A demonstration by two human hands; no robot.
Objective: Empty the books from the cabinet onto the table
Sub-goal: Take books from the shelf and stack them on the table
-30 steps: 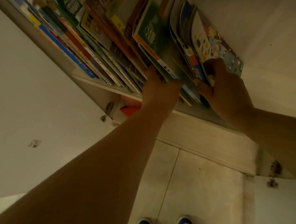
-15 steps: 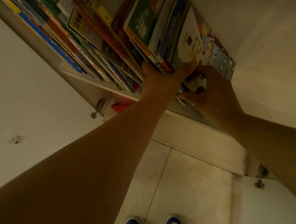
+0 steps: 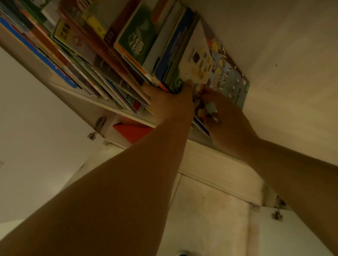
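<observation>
Barely begun: cabinet shelf (image 3: 103,103) packed with books (image 3: 87,59). Left hand (image 3: 171,103) and right hand (image 3: 224,110) clamped on rightmost bundle (image 3: 192,58), not yet out.

Books (image 3: 122,53) pack the shelf (image 3: 103,103) across the upper middle, jammed against the cabinet wall (image 3: 270,36) at right; open floor (image 3: 210,220) lies below.

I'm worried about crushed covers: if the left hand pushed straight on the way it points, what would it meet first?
Probably the green-covered book and its neighbours: the left hand already touches their lower edges. Depth beyond them is unclear.
</observation>
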